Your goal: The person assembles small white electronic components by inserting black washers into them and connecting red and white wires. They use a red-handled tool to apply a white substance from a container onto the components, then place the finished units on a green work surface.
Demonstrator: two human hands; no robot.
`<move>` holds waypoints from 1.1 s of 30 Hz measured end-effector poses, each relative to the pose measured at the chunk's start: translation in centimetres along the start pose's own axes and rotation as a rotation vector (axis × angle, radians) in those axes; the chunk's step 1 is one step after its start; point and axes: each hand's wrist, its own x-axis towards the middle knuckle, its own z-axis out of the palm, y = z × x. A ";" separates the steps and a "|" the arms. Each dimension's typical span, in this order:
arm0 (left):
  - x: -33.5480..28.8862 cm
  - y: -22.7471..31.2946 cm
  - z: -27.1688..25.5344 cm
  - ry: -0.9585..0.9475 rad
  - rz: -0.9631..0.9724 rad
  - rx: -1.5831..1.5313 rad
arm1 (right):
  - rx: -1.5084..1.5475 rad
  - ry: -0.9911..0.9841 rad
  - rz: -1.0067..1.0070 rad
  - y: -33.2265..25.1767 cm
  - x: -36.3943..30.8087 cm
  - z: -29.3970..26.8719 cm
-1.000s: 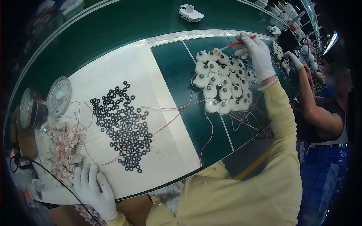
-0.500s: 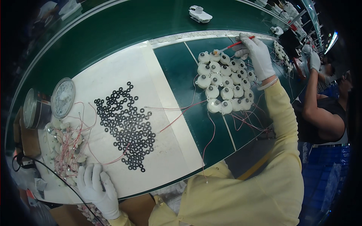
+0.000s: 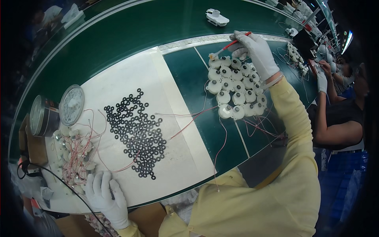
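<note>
Biggest batch is the cluster of white round parts (image 3: 238, 99), packed knob-up in rough rows just nearer the body than the right hand's (image 3: 257, 55) fingers; the lining-up looks done there, but whether any have been brushed is too small to tell. Way left of those fingers, the tangled heap of wired parts (image 3: 78, 152) isn't lined up, so I'd call that what's left. It's just beyond the left hand's (image 3: 106, 195) fingers, which lie loose and half-spread, grasping nothing I can see. Between the two hands there's a patch of loose black rings (image 3: 151, 141). Right fingers are pinching a red-handled brush (image 3: 229, 46), tip just left of them at the corner part, can't swear it's touching. Surface-wise, a green strip (image 3: 158, 27) runs past the right fingertips, there's green tabletop (image 3: 185, 67) under the cluster, and a white sheet (image 3: 181, 154) near the left fingers. Roomwise, a co-worker (image 3: 340, 125) is well right of the right fingers, a round tub (image 3: 38, 116) is beyond the left ones, and a white housing (image 3: 217, 18) is beyond the right.
</note>
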 end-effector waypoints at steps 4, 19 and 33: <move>-0.1 0.0 0.1 0.018 0.016 0.028 | -0.041 0.022 0.040 -0.2 -0.3 0.0; 0.2 0.0 0.1 0.038 0.035 0.010 | -0.005 0.024 0.007 0.0 -1.2 0.1; 0.2 0.1 0.1 0.045 0.047 0.009 | 0.012 0.108 -0.007 1.2 -1.6 -3.5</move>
